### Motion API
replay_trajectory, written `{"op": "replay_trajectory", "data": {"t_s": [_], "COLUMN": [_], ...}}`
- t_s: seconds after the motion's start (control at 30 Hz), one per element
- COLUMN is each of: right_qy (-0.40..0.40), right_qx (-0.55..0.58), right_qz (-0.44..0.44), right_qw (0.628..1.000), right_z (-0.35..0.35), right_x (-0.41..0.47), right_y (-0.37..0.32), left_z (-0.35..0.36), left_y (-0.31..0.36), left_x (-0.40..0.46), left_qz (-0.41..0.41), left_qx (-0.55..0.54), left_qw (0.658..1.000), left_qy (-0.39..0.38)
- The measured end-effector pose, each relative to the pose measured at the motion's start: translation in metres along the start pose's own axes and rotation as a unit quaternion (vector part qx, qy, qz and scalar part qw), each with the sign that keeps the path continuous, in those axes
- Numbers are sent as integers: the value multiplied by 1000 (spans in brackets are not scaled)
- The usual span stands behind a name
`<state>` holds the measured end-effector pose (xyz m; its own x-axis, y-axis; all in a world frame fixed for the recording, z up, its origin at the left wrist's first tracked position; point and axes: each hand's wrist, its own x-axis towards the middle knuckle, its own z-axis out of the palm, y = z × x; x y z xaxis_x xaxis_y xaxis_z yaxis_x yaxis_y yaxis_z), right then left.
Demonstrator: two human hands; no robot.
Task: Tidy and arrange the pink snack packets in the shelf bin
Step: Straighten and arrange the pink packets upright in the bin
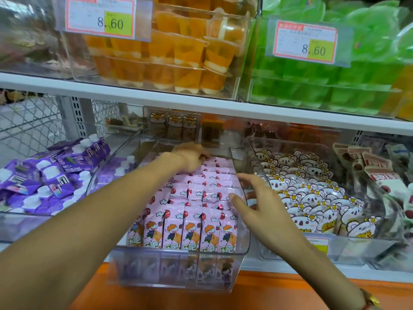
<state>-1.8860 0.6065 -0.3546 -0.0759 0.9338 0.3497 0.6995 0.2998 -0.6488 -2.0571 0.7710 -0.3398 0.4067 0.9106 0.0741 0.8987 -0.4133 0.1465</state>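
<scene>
Left hand [190, 156] reaching to the bin's far end, fingers curled onto the rear pink snack packets [196, 198], right hand [257, 198] spread open, holding nothing, beside the nearer packets, all standing in rows in the clear shelf bin [178, 260]

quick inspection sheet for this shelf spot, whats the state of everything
surface: white shelf with an orange ledge in front
job's things: pink snack packets stand in rows in a clear bin, front row upright
clutter: purple pouches to the left, koala packets to the right
grippers: left hand rests on the back packets, grip unclear; right hand open with spread fingers at the bin's right side
cables: nothing seen
surroundings: upper shelf holds orange jelly cups and green packs; two price tags read 8.60
</scene>
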Motion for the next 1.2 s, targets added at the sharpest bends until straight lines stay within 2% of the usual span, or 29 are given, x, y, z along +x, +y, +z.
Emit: {"op": "replay_trajectory", "data": {"t_s": [0.13, 0.27, 0.33, 0.53, 0.63, 0.7, 0.77, 0.9, 0.93, 1.0, 1.07, 1.13, 1.2], "right_qy": [-20, -35, -34, 0, 10, 13, 16, 44, 60, 97, 125, 119, 72], "right_qx": [-9, -27, -14, 28, 25, 29, 23, 6, 0, -2, 34, 78, 93], "right_qz": [-4, -18, -24, 17, 19, 20, 21, 15, 8, -21, -56, -83, -89], "right_qw": [1000, 999, 999, 999, 999, 999, 999, 999, 998, 995, 990, 986, 989], "right_z": [0, -3, -8, -19, -19, -18, -18, -17, -17, -16, -14, -9, -1], "right_x": [-3, -7, -8, -9, -11, -12, -12, -10, -10, -10, -11, -13, -16], "right_y": [0, 1, 2, 7, 7, 6, 5, 3, 1, -6, -17, -31, -44], "left_z": [-5, -1, 3, 1, -2, -6, -13, -29, -31, -34, -35, -35, -31], "left_y": [-3, 6, 9, 15, 19, 21, 23, 22, 22, 23, 27, 35, 43], "left_x": [-5, -5, -5, -1, 3, 5, 4, -19, -31, -60, -92, -124, -151], "left_qz": [20, 29, 11, -40, -80, -109, -129, -170, -181, -191, -153, -110, -79], "left_qx": [-15, 3, 20, -39, -112, -228, -341, -485, -486, -465, -480, -512, -555], "left_qw": [1000, 998, 997, 995, 984, 954, 908, 802, 789, 783, 773, 759, 742], "left_qy": [-14, 58, 68, 86, 117, 162, 207, 304, 331, 367, 386, 387, 368]}}
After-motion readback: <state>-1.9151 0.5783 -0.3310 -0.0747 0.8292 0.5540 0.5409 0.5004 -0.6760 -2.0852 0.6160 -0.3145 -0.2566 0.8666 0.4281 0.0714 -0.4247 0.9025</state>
